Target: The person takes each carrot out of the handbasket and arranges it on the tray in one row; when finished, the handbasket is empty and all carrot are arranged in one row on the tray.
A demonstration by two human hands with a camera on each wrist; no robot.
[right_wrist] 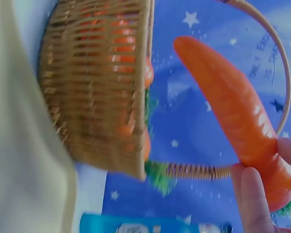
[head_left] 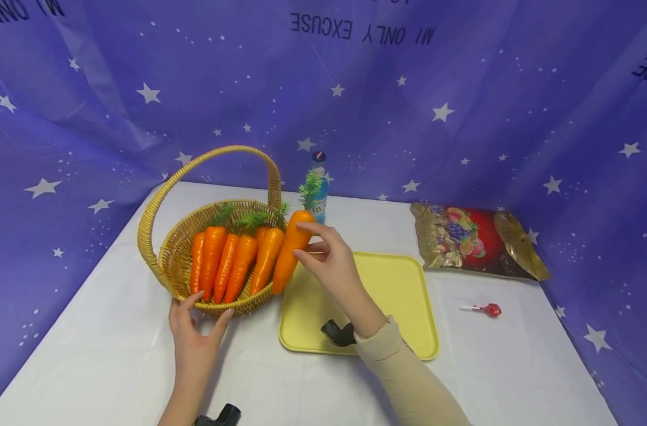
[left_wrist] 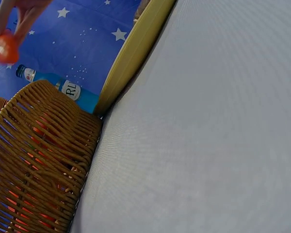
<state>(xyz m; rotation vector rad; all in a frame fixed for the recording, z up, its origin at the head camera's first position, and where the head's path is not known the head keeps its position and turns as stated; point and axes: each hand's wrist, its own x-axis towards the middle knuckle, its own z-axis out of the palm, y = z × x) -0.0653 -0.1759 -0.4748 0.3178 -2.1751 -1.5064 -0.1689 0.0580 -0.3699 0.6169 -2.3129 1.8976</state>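
A wicker basket with a tall handle stands on the left of the table, holding several orange carrots with green tops. My left hand grips its front rim, fingertips and thumb over the edge. My right hand pinches another carrot between thumb and fingers near its thick top end. That carrot is held up at the basket's right rim, tip slanting down and leafy top up. In the right wrist view the held carrot shows apart from the basket wall.
Right of the basket lies a yellow tray, partly under my right forearm. A blue bottle stands behind the held carrot. Farther right are a shiny gold and red candy bag and a red lollipop. A starry blue cloth hangs behind.
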